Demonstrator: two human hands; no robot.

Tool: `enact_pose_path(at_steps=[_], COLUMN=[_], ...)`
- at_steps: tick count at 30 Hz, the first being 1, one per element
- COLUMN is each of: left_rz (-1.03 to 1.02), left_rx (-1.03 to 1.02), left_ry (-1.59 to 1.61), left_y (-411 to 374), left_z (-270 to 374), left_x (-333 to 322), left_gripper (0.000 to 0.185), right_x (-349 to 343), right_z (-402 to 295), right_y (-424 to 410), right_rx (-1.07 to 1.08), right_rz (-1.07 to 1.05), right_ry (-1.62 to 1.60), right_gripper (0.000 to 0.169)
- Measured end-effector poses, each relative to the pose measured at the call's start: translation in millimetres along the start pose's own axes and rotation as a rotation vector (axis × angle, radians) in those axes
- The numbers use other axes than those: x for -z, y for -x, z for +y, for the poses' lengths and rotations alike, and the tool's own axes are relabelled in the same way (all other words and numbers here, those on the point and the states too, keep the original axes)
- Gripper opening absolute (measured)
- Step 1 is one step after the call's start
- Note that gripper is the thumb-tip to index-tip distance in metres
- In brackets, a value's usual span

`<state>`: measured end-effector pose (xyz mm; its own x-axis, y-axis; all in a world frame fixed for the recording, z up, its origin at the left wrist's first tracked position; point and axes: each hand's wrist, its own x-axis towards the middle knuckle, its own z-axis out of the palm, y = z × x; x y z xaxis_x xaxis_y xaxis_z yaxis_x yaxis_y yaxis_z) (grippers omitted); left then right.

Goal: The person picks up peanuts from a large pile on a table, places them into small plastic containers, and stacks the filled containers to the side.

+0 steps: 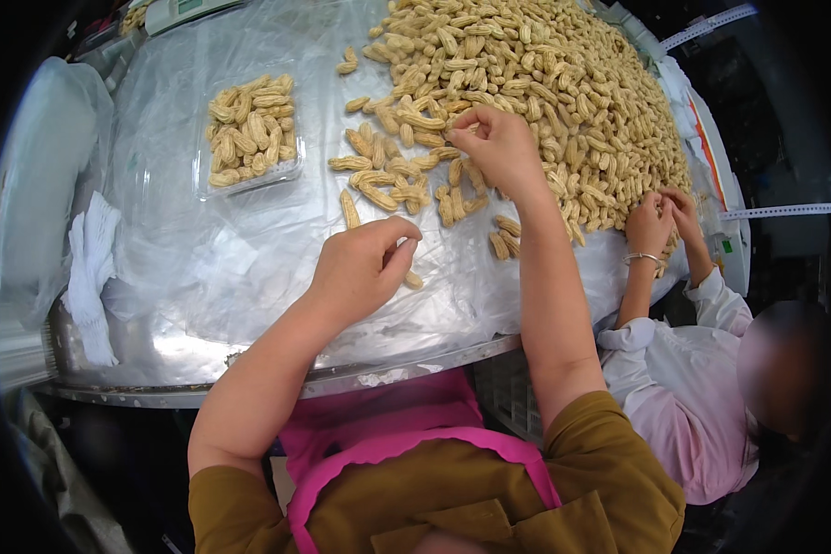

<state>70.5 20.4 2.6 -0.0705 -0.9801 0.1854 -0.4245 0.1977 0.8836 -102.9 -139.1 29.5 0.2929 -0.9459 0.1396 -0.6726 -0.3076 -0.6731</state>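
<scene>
A large heap of unshelled peanuts (560, 90) covers the right and far part of a metal table (415, 374) spread with clear plastic sheeting. My right hand (502, 149) is over the heap's near left edge, thumb and fingertips close together; whether a peanut is between them cannot be told. My left hand (367, 266) is low over the sheeting, fingers curled, with one loose peanut (349, 209) just beyond it and another partly hidden under it. What it holds, if anything, is hidden. Between the hands and the heap lie scattered peanuts (401, 187). A clear plastic tray (297, 170) filled with peanuts sits farther left.
At the right, a person in a light shirt has both hands (654, 221) at the heap's edge. White knitted gloves (93, 284) lie at the left, near stacked clear plastic (48, 173). A scale (183, 14) stands at the far left; another device (733, 242) is at the right.
</scene>
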Motion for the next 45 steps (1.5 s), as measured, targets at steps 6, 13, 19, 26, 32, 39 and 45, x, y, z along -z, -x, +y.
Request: enact_pose_path(at_steps=[6, 13, 19, 26, 32, 39, 45], left_rz=[0.018, -0.009, 0.007, 0.009, 0.029, -0.004, -0.016], left_rx=[0.027, 0.099, 0.065, 0.031, 0.060, 0.192, 0.291], left_ry=[0.033, 0.084, 0.077, 0.002, 0.094, 0.264, 0.451], left_y=[-2, -2, -2, -1, -2, -3, -8], left_z=[2, 4, 0, 0, 2, 2, -2], left_x=[3, 6, 3, 5, 5, 7, 10], left_gripper=[0.011, 0.010, 0.010, 0.011, 0.011, 0.012, 0.014], right_x=[-18, -2, 11, -40, -26, -7, 2], right_z=[-8, -3, -14, -26, -11, -13, -5], right_y=[-16, -4, -8, -49, -52, -33, -31], right_rx=[0.048, -0.155, -0.115, 0.096, -0.133, -0.221, -0.257], right_rz=[-0.060, -0.290, -0.307, -0.068, -0.264, -0.327, -0.359], right_ry=[0.269, -0.220, -0.135, 0.484, -0.143, -0.410, -0.405], right_gripper=[0.025, 0.027, 0.030, 0.020, 0.023, 0.023, 0.019])
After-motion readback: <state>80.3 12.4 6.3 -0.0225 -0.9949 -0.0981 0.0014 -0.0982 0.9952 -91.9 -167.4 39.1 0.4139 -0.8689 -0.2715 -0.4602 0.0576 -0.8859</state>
